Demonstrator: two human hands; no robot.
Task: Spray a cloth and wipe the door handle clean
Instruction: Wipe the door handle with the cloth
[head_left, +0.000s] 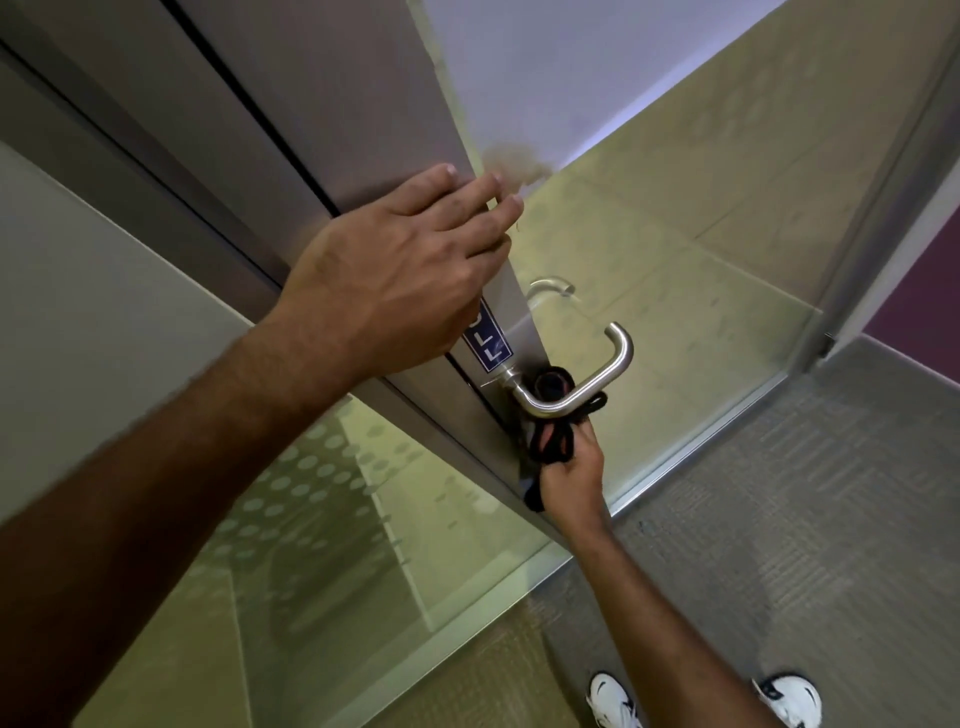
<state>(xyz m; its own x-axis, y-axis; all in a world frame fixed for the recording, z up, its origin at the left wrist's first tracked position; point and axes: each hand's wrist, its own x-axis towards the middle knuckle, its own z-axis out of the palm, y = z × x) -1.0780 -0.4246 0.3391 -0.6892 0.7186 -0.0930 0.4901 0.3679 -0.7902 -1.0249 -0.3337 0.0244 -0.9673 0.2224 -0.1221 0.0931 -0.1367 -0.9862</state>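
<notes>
Mid-frame, the right hand (571, 475) squeezes a dark cloth (553, 415) against the door handle (582, 379); the left hand (395, 275) lies flat, fingers spread, on the door (363, 104).

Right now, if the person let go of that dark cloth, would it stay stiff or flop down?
Probably flop: the dark cloth bunches and droops in the right hand. It looks light, held by a few fingers. Being looped around the door handle, it might hang there.

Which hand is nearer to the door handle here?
The right hand, just below the door handle, holds the dark cloth up against it. The left hand lies flat on the door edge above it.
</notes>
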